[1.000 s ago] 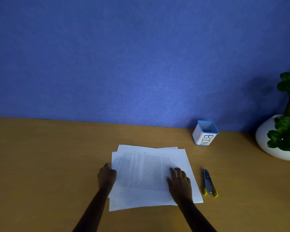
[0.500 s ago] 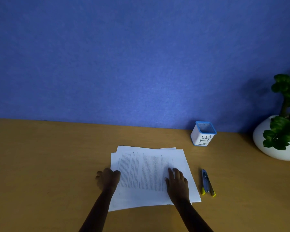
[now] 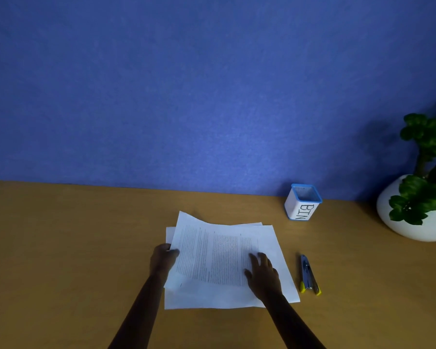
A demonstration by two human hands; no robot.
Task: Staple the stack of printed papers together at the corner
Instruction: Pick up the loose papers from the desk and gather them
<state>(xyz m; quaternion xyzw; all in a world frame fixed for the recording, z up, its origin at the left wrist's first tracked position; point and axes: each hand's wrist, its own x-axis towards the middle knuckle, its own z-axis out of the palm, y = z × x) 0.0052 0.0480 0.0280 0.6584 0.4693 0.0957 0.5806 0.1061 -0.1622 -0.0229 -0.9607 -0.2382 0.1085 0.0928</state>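
Note:
A loose stack of printed papers (image 3: 219, 258) lies fanned out on the wooden desk (image 3: 73, 248). My left hand (image 3: 163, 258) pinches the left edge of the upper sheets and holds that side lifted off the sheets below. My right hand (image 3: 263, 274) rests flat, fingers spread, on the lower right part of the top sheet. A small stapler (image 3: 308, 275) with a metal body and yellow ends lies on the desk just right of the papers, untouched.
A white cup with a blue rim marked BIN (image 3: 303, 202) stands behind the papers at the right. A white round pot with a green plant (image 3: 423, 210) sits at the far right. A blue wall (image 3: 212, 96) backs the desk.
My left hand has closed on the left edge of the upper sheets and raised it, so the sheets bow upward. My right hand has stayed pressed on the paper.

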